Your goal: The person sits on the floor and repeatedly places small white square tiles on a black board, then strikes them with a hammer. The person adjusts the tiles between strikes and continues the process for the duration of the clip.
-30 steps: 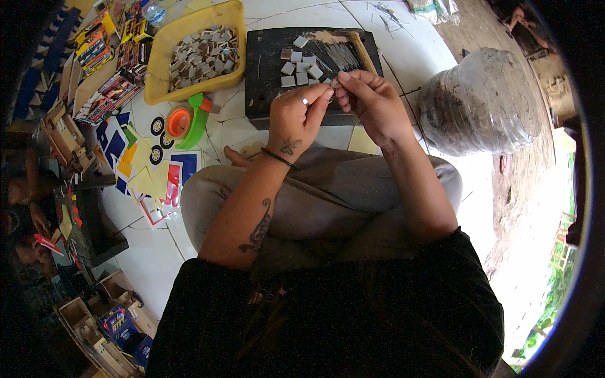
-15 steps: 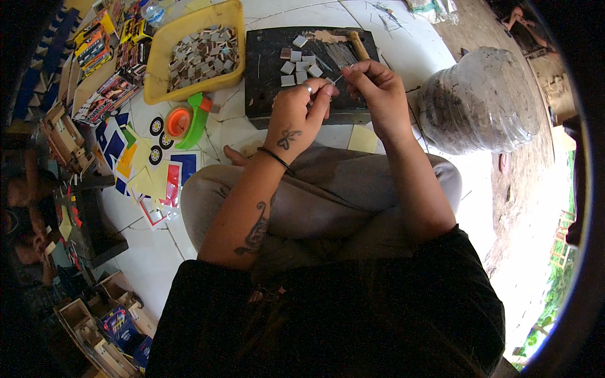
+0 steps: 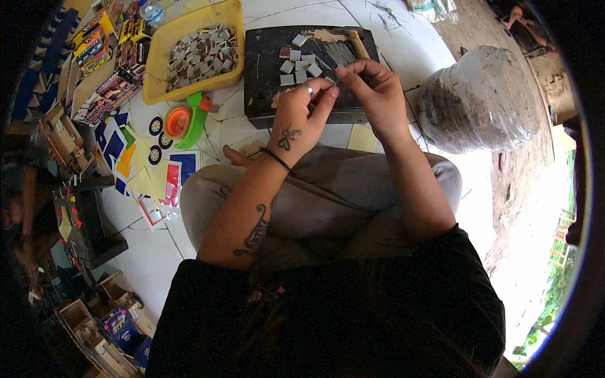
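My left hand (image 3: pixel 299 113), with a ring and a dark wristband, is closed in a pinch over the front of a black board (image 3: pixel 261 94). Close beside it, my right hand (image 3: pixel 377 94) pinches too, thumb against forefinger. A thin, wire-like piece (image 3: pixel 334 81) shows between the two sets of fingertips; most of it is hidden by the fingers. Behind my left hand, several small square tiles (image 3: pixel 301 65) with grey-white tops lie on the board. Farther back on it are a bundle of thin grey rods (image 3: pixel 339 51) and a wooden handle (image 3: pixel 358 45).
A yellow basin (image 3: pixel 151 85) of small squares stands left of the board. Nearer are a green tape dispenser (image 3: pixel 200 120), small black wheels (image 3: pixel 155 126) and coloured sheets (image 3: pixel 113 148). Right lies a large plastic-wrapped bundle (image 3: pixel 476 101). Another person's arm (image 3: pixel 28 208) shows far left.
My right fingertips have shifted slightly left and closer to my left ones, and less of the thin piece shows. At the far left, the other person's hands have moved lower.
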The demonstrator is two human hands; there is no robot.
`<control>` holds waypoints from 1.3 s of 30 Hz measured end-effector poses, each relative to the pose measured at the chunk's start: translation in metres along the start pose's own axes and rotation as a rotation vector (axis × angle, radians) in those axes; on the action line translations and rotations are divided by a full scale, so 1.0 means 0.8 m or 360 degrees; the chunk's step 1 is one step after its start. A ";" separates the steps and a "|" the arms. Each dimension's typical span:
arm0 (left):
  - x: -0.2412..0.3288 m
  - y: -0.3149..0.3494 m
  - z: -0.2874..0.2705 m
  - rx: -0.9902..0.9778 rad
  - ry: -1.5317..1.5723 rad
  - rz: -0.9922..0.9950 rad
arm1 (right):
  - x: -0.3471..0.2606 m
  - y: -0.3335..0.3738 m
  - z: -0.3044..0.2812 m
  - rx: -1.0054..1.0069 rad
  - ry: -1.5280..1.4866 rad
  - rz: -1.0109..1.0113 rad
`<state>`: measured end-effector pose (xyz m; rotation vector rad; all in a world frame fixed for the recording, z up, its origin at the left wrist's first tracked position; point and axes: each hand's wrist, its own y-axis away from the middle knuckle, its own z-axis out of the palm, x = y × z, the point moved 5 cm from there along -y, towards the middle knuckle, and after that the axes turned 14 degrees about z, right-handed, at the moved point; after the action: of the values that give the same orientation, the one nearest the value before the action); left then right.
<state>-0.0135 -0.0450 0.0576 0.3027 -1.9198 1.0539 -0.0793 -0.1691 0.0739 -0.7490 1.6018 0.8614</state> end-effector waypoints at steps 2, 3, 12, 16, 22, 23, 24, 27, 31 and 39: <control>0.003 -0.001 -0.003 0.0021 -0.0069 0.0063 | 0.000 0.000 0.000 -0.0030 -0.0006 0.0014; 0.004 -0.001 -0.004 0.0024 -0.0107 0.0088 | -0.001 0.001 0.000 -0.0053 -0.0016 0.0012; 0.013 -0.003 -0.008 0.0117 -0.0026 0.0091 | -0.009 0.003 0.000 -0.0095 -0.0051 -0.0133; 0.018 -0.005 -0.009 0.0096 -0.0135 0.0194 | -0.011 0.002 -0.001 -0.0124 0.0002 -0.0112; 0.017 -0.004 -0.010 -0.0070 -0.0173 0.0101 | -0.016 0.006 -0.003 -0.0125 0.0234 -0.0137; 0.019 -0.006 -0.011 -0.0025 -0.0130 0.0152 | -0.017 0.007 -0.003 -0.0110 0.0237 -0.0161; 0.021 -0.007 -0.012 0.0021 -0.0086 0.0202 | -0.019 0.007 -0.004 -0.0093 0.0238 -0.0194; 0.020 -0.007 -0.012 -0.0047 -0.0007 0.0133 | -0.019 0.007 -0.003 -0.0108 0.0176 -0.0176; 0.017 -0.006 -0.012 -0.0161 0.0020 0.0069 | -0.019 0.008 -0.003 -0.0168 0.0101 -0.0128; 0.016 -0.003 -0.006 -0.0196 0.0150 -0.0030 | -0.022 0.012 -0.001 -0.0099 0.0134 -0.0178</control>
<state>-0.0163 -0.0403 0.0703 0.1978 -1.8841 0.9172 -0.0844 -0.1645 0.0926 -0.9208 1.5965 0.8111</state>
